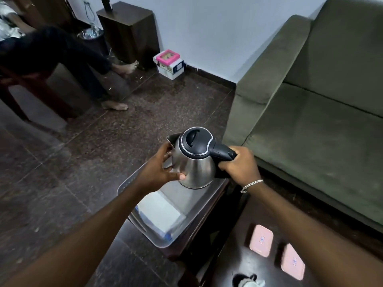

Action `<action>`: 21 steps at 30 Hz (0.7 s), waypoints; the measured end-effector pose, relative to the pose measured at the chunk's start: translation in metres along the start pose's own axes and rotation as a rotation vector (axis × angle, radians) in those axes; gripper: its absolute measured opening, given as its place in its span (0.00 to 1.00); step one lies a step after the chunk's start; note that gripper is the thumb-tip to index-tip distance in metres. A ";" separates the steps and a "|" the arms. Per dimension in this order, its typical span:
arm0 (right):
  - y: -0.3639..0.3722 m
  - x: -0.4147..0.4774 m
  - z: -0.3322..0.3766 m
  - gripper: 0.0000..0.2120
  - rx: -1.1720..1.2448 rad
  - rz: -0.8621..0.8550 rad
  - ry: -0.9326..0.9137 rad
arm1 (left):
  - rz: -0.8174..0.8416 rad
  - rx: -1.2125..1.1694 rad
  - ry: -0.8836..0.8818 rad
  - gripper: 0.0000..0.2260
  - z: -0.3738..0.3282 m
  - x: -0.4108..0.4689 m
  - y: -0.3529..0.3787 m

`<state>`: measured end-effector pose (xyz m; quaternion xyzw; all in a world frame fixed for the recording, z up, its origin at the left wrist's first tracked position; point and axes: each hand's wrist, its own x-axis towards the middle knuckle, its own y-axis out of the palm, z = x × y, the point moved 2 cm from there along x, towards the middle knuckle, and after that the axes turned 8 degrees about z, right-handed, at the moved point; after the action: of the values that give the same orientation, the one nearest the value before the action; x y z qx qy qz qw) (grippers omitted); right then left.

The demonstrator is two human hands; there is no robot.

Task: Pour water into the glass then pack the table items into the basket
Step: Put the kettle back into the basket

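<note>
A steel electric kettle with a black lid is held upright over the far end of a translucent grey basket. My right hand is closed around the kettle's black handle. My left hand presses against the kettle's body just below the spout. Inside the basket lies a white flat item. The basket rests on a small dark table. Two pink rectangular items lie on the dark table at the lower right. No glass is clearly visible.
A green sofa fills the right side. A small object sits at the bottom edge of the table. Across the dark floor, a seated person's legs, a dark cabinet and a pink-topped box stand near the wall.
</note>
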<state>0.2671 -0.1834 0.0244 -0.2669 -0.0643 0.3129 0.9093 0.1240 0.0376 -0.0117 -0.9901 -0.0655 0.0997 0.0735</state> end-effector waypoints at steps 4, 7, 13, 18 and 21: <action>0.023 0.007 -0.018 0.13 -0.017 0.029 0.036 | 0.016 -0.010 -0.038 0.48 0.030 0.003 -0.006; 0.034 0.009 -0.027 0.13 -0.030 0.059 0.043 | 0.022 -0.013 -0.061 0.48 0.047 0.004 -0.008; 0.047 0.012 -0.034 0.10 -0.064 0.089 0.041 | 0.017 -0.006 -0.084 0.51 0.054 0.000 -0.013; 0.041 0.002 -0.023 0.13 -0.121 0.129 0.003 | 0.024 0.115 -0.155 0.50 0.060 -0.007 -0.019; 0.032 -0.021 -0.013 0.35 -0.349 -0.074 -0.033 | -0.025 0.486 -0.255 0.46 0.078 -0.019 -0.033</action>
<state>0.2373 -0.1803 -0.0023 -0.4131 -0.1423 0.2676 0.8588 0.0852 0.0772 -0.0788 -0.9220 -0.0606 0.2354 0.3015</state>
